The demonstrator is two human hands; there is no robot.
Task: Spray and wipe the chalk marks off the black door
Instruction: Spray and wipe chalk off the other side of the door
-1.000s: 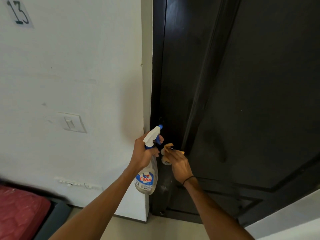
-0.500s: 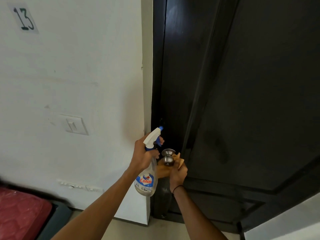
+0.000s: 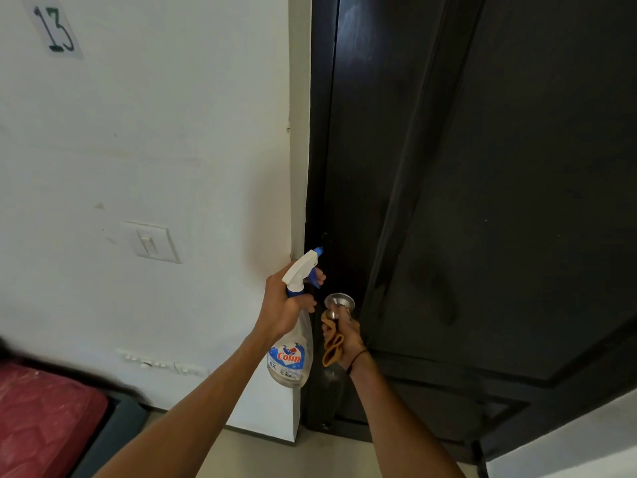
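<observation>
The black door (image 3: 499, 174) fills the right half of the head view, glossy and dark, with raised panel mouldings and a faint pale smear near its top left edge (chalk or glare, hard to say which). Darker streaky patches show on the panel right of the knob.

The left hand (image 3: 284, 310) grips the neck of a clear spray bottle (image 3: 291, 353) labelled "Colin", its fingers (image 3: 319, 272) curled round the blue trigger; the white spray head points up toward the door edge. Just beside it, the right hand (image 3: 344, 336) closes its fingers on the round metal door knob (image 3: 338, 305) with an orange-yellow cloth (image 3: 332, 345) bunched in the same grip, a loop of cloth hanging below the palm.

On the white wall (image 3: 155, 150) to the left sit a light switch (image 3: 150, 241) and a paper marked "13" (image 3: 55, 29). A red mattress (image 3: 41, 419) lies at the lower left.
</observation>
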